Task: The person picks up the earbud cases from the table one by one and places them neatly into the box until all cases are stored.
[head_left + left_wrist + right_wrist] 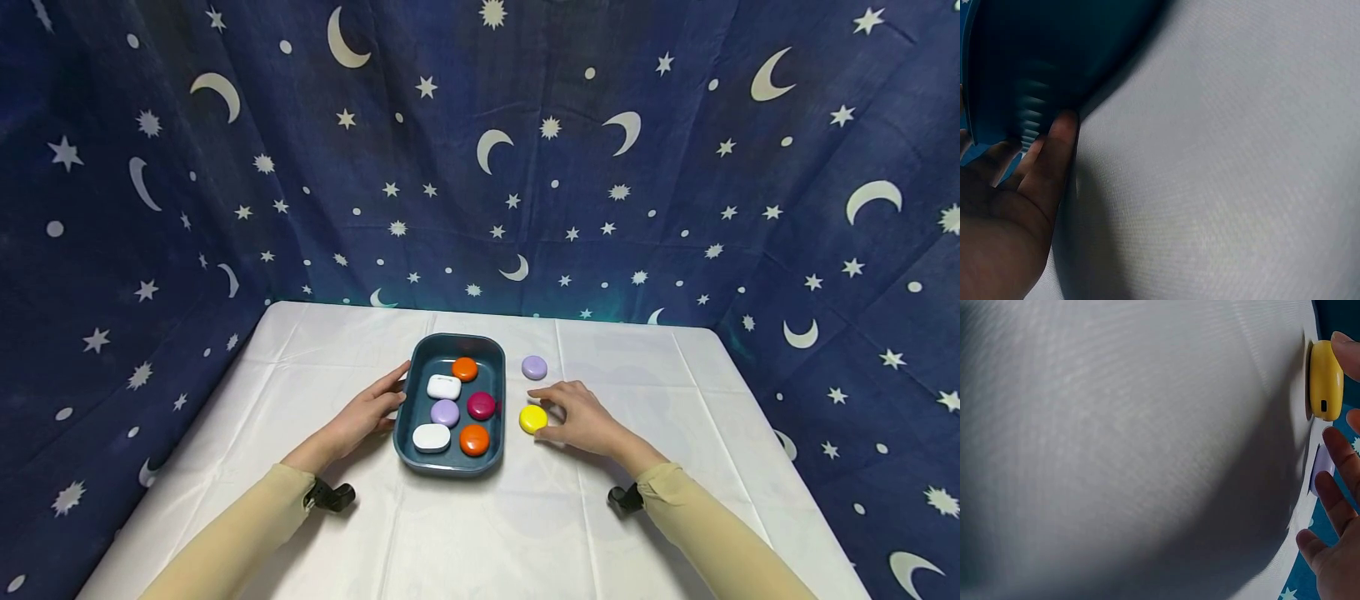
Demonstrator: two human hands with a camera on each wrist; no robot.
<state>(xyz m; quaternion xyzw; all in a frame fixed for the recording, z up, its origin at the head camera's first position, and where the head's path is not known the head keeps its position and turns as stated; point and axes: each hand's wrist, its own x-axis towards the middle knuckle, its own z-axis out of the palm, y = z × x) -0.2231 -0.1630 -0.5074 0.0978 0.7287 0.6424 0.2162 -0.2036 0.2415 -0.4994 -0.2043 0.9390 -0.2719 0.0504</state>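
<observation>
My left hand [369,408] lies along the left wall of a dark teal tray [450,468], its fingertips at the side. In the left wrist view the fingers [1054,150] look fairly straight. My right hand [581,417] reaches around a yellow round case [533,418] on the table, thumb near its front side and fingers spread behind it. A small dark slot shows in the yellow case [1326,381] in the right wrist view. Just beyond it sits a lilac round case [534,367].
Inside the tray lie two orange discs, one being the front disc [474,440], a crimson disc [481,406], a lilac disc [445,413] and two white oblong cases, the nearer white case [432,438] at front left. A white cloth covers the table [480,542]. A starry curtain [480,208] hangs behind.
</observation>
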